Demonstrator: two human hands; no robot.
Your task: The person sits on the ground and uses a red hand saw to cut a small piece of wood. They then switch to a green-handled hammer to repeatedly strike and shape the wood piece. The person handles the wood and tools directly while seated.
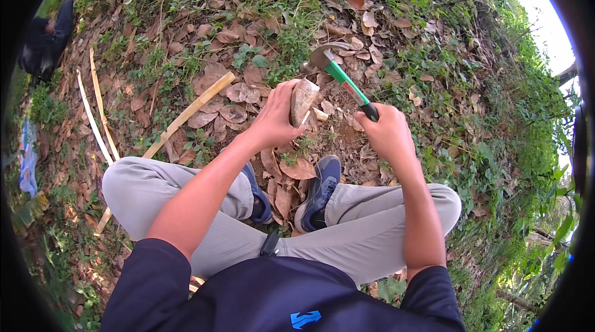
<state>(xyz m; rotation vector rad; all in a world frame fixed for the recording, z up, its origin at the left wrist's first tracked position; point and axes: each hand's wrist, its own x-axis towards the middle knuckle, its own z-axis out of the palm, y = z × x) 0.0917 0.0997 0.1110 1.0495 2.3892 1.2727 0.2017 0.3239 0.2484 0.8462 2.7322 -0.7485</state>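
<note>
My left hand [274, 115] is closed around a short, thick chunk [304, 103] with a brown side and a paler face; it looks like split wood, though I cannot be sure. In my right hand [389, 137] is a claw hammer [347, 82] with a green shaft, gripped by its black end. The hammer's metal head lies up and left of that hand, just beyond the top of the chunk. Whether the two touch, I cannot tell. A small pale piece [320, 114] shows beside the chunk, near the ground.
Dry leaves and low green plants cover the ground. Left of my crossed legs [186, 189] lie a long pale wooden strip [189, 114] and two thinner strips [102, 106]. A person in dark clothing [46, 44] is at the far left, above a blue plastic sheet [28, 158].
</note>
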